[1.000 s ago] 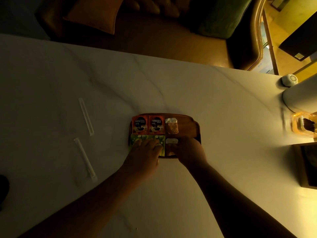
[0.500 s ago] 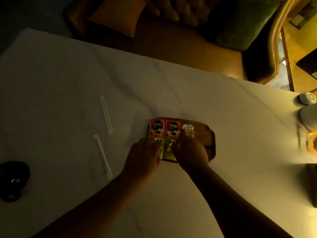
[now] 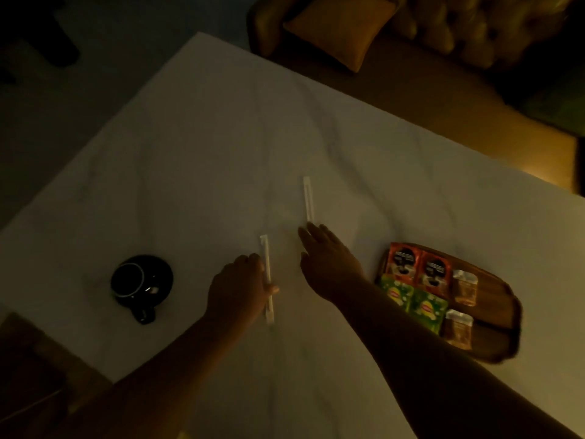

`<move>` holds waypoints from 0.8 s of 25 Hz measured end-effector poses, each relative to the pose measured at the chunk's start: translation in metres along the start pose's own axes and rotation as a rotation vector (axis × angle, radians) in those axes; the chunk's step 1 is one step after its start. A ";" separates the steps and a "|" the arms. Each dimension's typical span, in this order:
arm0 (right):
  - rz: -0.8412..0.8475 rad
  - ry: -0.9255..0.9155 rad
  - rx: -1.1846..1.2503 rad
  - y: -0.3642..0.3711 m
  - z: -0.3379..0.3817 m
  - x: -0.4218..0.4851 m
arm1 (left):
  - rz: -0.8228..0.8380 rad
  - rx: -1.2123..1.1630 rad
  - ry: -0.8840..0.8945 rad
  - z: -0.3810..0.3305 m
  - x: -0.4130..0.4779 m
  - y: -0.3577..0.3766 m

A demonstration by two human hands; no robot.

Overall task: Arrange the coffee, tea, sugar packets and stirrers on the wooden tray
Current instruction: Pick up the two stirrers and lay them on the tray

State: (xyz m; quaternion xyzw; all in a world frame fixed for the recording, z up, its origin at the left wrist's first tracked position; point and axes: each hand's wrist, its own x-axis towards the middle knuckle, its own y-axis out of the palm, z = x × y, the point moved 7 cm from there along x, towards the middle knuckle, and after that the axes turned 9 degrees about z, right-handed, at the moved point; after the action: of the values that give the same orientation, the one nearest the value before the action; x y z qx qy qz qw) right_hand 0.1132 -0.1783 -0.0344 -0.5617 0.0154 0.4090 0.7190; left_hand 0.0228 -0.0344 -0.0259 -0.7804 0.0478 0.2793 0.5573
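Note:
The wooden tray (image 3: 493,339) lies at the right on the white marble table. On it sit two red coffee packets (image 3: 418,269), two green tea packets (image 3: 414,301) and two brown sugar packets (image 3: 462,288). Two white wrapped stirrers lie on the table left of the tray. My left hand (image 3: 237,289) rests on the near stirrer (image 3: 266,258), thumb and fingers closing around its lower half. My right hand (image 3: 329,264) is stretched out with fingers apart, its fingertips at the lower end of the far stirrer (image 3: 307,198).
A black mug (image 3: 139,282) stands on the table at the left. A sofa with an orange cushion (image 3: 342,30) runs behind the table's far edge. A dark wooden piece (image 3: 28,359) sits at the near left corner.
Both hands left the tray and moved left to the stirrers. The view swung left, so the tray now sits at the right and the mug is in sight.

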 end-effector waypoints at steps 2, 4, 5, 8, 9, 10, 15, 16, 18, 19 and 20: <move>0.003 0.021 0.003 0.005 0.003 0.005 | -0.053 -0.072 -0.022 0.018 0.003 -0.008; -0.059 0.041 -0.005 0.003 0.006 -0.003 | -0.102 -0.086 -0.026 0.028 0.004 -0.013; -0.091 0.036 -0.044 0.002 0.009 -0.008 | -0.115 -0.076 -0.019 0.029 0.005 -0.015; -0.148 0.065 -0.055 0.000 0.011 -0.023 | -0.092 -0.057 -0.023 0.028 0.008 -0.014; -0.160 0.120 -0.007 -0.002 0.007 -0.026 | -0.076 -0.030 -0.027 0.026 0.009 -0.013; -0.171 0.190 0.051 -0.004 0.001 -0.027 | -0.063 0.006 -0.029 0.025 0.011 -0.013; -0.024 0.409 0.147 0.001 -0.016 -0.029 | -0.031 0.055 -0.063 0.014 0.010 -0.012; 0.003 0.423 0.165 0.004 -0.018 -0.032 | -0.026 0.018 -0.072 0.013 0.009 -0.011; 0.019 0.437 0.211 0.007 -0.021 -0.040 | 0.004 -0.090 -0.074 0.009 0.007 -0.008; 0.015 0.432 0.231 0.009 -0.021 -0.044 | 0.032 -0.151 -0.075 0.007 0.005 -0.006; 0.006 0.423 0.256 0.009 -0.021 -0.049 | 0.065 -0.215 -0.077 0.005 0.004 -0.004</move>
State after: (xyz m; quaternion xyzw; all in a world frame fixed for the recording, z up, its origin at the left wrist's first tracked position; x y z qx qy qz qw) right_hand 0.0846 -0.2227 -0.0257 -0.5392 0.2188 0.2793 0.7638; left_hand 0.0255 -0.0279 -0.0257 -0.8224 0.0215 0.3304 0.4626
